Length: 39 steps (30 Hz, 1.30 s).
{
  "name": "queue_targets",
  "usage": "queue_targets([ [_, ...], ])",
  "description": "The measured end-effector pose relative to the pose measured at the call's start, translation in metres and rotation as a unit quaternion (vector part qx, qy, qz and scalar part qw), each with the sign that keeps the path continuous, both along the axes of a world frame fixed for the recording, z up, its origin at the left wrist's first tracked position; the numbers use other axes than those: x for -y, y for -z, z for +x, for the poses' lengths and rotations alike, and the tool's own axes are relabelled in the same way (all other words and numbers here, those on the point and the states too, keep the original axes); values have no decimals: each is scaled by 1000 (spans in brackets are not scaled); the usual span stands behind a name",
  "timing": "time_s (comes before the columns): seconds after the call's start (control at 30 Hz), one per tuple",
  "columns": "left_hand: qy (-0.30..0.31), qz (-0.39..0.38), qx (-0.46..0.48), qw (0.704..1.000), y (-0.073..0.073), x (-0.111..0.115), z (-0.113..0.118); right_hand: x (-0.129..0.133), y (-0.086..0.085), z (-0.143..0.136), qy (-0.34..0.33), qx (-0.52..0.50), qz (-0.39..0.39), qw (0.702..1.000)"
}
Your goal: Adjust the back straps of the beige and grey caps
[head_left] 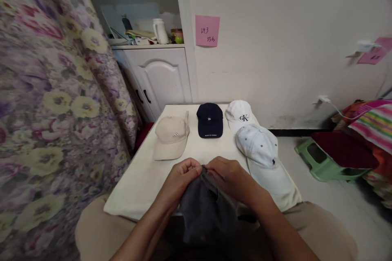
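Note:
Between my hands hangs a dark grey cloth item [205, 212], perhaps a cap, over the near edge of the table [137, 187]. My left hand [184, 174] pinches its top edge, and my right hand [223, 172] pinches the same edge just to the right, fingertips nearly touching. Beyond them on the table lie a beige cap [171, 134] at left, a navy cap [210, 120] in the middle, a white cap [239, 115] at back right, and a light blue cap [260, 147] at right, overlapping the white one. Its lower part is in shadow.
A floral curtain [61, 102] hangs at left. Behind stands a white cabinet [163, 73] with a white jug [160, 31] on top. The wall bears a pink note [207, 31]. A green stool [315, 159] with a dark red top is at right.

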State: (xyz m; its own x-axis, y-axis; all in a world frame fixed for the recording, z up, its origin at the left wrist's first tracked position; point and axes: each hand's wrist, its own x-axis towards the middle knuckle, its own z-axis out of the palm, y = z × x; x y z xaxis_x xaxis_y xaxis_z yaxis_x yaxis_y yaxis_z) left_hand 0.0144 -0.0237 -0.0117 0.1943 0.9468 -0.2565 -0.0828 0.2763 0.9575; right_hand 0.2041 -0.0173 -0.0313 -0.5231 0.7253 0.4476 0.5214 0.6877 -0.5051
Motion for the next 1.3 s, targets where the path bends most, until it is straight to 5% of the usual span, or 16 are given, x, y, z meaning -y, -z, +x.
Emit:
queue_targets([
  [0.33,2,-10,40,999,0,0,-1,-9,11,-8,44,-59,29,997],
  [0.5,8,-11,64,998,0,1,-1,-9,3,-5,15,-198,-107,974],
  [0.8,15,29,37,999,-1,3,-2,-6,-3,-5,-26,-237,-231,943],
  [0.97,19,98,-35,994,-3,5,-8,-5,-4,-5,2,-232,-196,953],
  [1.3,77,78,-67,992,2,5,-12,-6,6,-9,-23,-250,-229,940],
])
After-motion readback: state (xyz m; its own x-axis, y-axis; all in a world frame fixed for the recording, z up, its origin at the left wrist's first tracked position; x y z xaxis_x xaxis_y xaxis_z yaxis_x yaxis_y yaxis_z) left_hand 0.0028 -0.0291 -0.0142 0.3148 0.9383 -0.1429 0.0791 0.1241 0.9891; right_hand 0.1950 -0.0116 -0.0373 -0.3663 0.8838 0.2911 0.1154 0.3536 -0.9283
